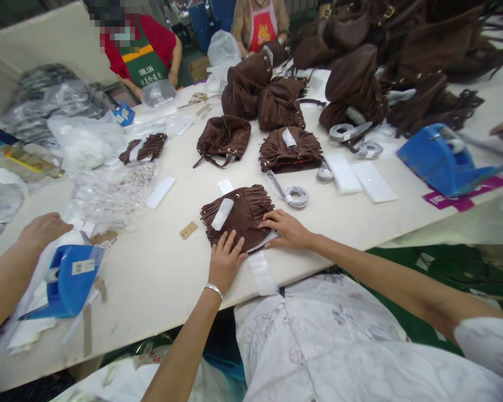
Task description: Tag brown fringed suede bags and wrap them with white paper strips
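Note:
A brown fringed handbag (248, 215) lies flat on the white table in front of me, with a white wrapped piece (223, 214) across it. My left hand (226, 259) rests spread on the bag's near edge. On the bag's right side, my right hand (288, 228) has its fingers over the fringe, beside a bit of white sheet under the bag; whether it pinches anything I cannot make out. A brown card tag (188, 230) lies left of the bag. Just beyond are a wrapped strap coil (296, 197) and another fringed bag (291, 149).
Blue tape dispensers (73, 279) (438, 159) stand at both sides. A co-worker's hand (46, 228) is at the left one. Clear plastic bags (109, 192) lie left, and brown bags (352, 84) pile up at the back right. Two people (148, 58) (262, 22) work across the table.

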A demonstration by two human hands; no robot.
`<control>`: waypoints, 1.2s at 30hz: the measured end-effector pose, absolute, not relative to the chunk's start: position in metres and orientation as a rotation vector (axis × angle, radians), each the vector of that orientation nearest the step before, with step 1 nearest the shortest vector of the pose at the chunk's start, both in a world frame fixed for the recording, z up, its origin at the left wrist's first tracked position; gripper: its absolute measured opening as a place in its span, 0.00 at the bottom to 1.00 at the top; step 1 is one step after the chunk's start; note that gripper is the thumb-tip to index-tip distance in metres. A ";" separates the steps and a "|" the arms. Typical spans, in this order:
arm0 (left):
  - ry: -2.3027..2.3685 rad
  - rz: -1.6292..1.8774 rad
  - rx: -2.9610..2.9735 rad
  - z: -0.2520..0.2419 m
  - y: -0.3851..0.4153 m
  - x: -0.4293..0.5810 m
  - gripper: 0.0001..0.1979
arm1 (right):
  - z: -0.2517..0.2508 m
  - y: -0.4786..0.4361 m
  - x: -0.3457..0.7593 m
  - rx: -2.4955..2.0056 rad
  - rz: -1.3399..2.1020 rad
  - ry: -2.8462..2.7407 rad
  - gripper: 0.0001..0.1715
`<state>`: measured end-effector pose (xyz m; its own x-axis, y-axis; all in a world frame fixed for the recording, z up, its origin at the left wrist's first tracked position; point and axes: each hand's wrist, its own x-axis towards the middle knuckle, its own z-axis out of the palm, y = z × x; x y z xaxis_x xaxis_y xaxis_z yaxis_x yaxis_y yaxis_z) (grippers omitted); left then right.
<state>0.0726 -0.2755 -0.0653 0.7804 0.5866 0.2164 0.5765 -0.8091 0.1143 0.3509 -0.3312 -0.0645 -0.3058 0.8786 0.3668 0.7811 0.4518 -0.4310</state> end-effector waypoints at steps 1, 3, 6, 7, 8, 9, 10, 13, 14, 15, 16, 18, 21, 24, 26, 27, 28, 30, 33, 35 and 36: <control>0.965 0.390 2.932 -0.067 -0.277 0.073 0.22 | -0.066 -0.331 0.351 -1.384 0.221 -2.144 0.36; 0.975 0.408 2.949 -0.067 -0.280 0.074 0.21 | -0.068 -0.332 0.350 -1.383 0.201 -2.131 0.35; 0.990 0.399 3.012 -0.057 -0.288 0.080 0.19 | -0.067 -0.333 0.349 -1.378 0.183 -2.119 0.34; 0.997 0.384 3.043 -0.051 -0.291 0.084 0.18 | -0.067 -0.334 0.348 -1.375 0.180 -2.118 0.33; 1.005 0.357 3.076 -0.044 -0.295 0.088 0.17 | -0.066 -0.334 0.348 -1.373 0.177 -2.117 0.32; 1.009 0.320 3.106 -0.038 -0.298 0.093 0.16 | -0.066 -0.335 0.348 -1.373 0.175 -2.116 0.32; 1.009 0.281 3.130 -0.032 -0.302 0.098 0.16 | -0.066 -0.335 0.347 -1.374 0.172 -2.114 0.32; 0.995 0.201 3.167 -0.025 -0.308 0.113 0.15 | -0.069 -0.335 0.345 -1.391 0.169 -2.097 0.31; 0.992 0.195 3.173 -0.026 -0.309 0.116 0.16 | -0.070 -0.334 0.345 -1.401 0.171 -2.091 0.31; 0.994 0.198 3.180 -0.029 -0.309 0.119 0.18 | -0.071 -0.334 0.345 -1.412 0.175 -2.087 0.30; 0.996 0.204 3.190 -0.033 -0.308 0.121 0.20 | -0.072 -0.335 0.345 -1.423 0.179 -2.083 0.31; 1.000 0.221 3.214 -0.042 -0.306 0.121 0.21 | -0.069 -0.338 0.348 -1.440 0.197 -2.080 0.32; 1.004 0.246 3.238 -0.051 -0.304 0.118 0.20 | -0.052 -0.348 0.353 -1.422 0.253 -2.098 0.33; 1.007 0.243 3.229 -0.052 -0.306 0.115 0.21 | -0.033 -0.358 0.346 -1.447 0.209 -2.015 0.34; 1.001 0.215 3.226 -0.048 -0.307 0.114 0.23 | -0.028 -0.358 0.335 -1.434 0.134 -2.007 0.32; 0.994 0.196 3.230 -0.046 -0.307 0.114 0.23 | -0.028 -0.356 0.329 -1.415 0.112 -2.043 0.28; 0.988 0.177 3.237 -0.044 -0.307 0.115 0.24 | -0.031 -0.352 0.324 -1.402 0.103 -2.095 0.24; 0.977 0.145 3.253 -0.042 -0.305 0.114 0.25 | -0.038 -0.344 0.322 -1.468 0.095 -2.167 0.16; 0.954 0.147 3.256 -0.042 -0.302 0.114 0.25 | -0.047 -0.340 0.344 -1.698 0.060 -2.132 0.12; 0.937 0.165 3.258 -0.042 -0.301 0.114 0.24 | -0.048 -0.347 0.368 -1.830 0.030 -2.052 0.11; 0.930 0.173 3.264 -0.043 -0.301 0.114 0.24 | -0.047 -0.352 0.379 -1.886 0.020 -2.008 0.11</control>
<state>0.1144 -0.3014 -0.0427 0.8476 0.5041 0.1656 0.5299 -0.8199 -0.2167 0.3793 -0.3521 -0.0473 -0.0237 0.9639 0.2653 0.9583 0.0975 -0.2685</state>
